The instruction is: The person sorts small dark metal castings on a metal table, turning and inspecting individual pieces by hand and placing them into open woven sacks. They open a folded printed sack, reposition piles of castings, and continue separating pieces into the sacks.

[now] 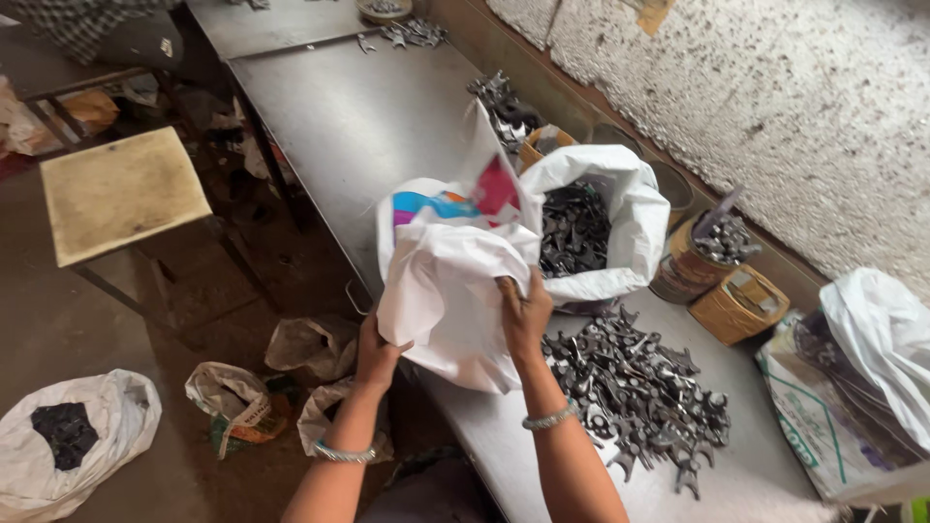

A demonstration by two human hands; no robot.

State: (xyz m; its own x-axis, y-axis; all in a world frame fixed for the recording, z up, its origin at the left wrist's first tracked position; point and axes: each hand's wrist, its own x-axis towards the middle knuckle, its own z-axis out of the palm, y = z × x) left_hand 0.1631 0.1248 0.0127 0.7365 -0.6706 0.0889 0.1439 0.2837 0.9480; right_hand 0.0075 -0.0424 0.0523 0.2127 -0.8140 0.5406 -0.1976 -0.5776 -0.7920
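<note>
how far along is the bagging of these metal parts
Done: an open white sack on the table already holds many dark metal parts. In hand: the left hand and right hand both grip a second white bag at the table edge. Left: a big pile of parts lies loose beside the right hand.

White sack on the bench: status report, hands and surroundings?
Left hand grips the white sack at its lower edge. Right hand clutches its folded top. Pile of dark metal parts lies beside the right forearm; open sack of parts behind.
</note>
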